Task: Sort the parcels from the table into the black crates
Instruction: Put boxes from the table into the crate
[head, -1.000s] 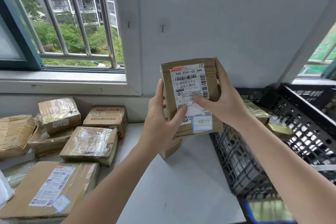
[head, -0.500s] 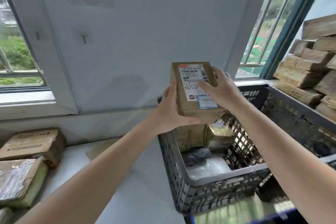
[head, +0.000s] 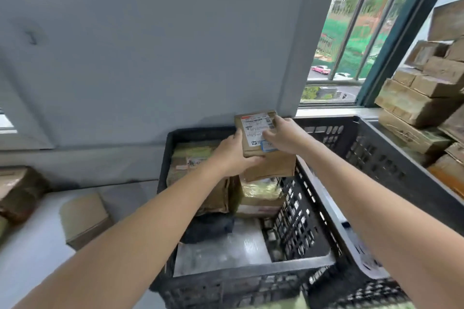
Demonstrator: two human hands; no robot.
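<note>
1 labelled cardboard parcel (head: 254, 130) is held upright over the 12 o'clock end of the left black crate (head: 251, 281), above the parcels packed inside. Both arms reach forward. The left hand (head: 234, 155) clasps its 7 o'clock corner, and the right hand (head: 283, 137) grips its 3 o'clock edge. A 2nd black crate (head: 391, 158) stands at 3 o'clock. On the table (head: 37, 253) at 9 o'clock lie 2 parcels: a small box (head: 84, 218) and a brown parcel (head: 17, 190).

The person's left hand (head: 232, 155) and right hand (head: 283, 137) are showing bare. The slim left forearm (head: 150, 228) and right forearm (head: 376, 203) are showing uncovered from wrist to the frame's lower edge, smooth and plain.
</note>
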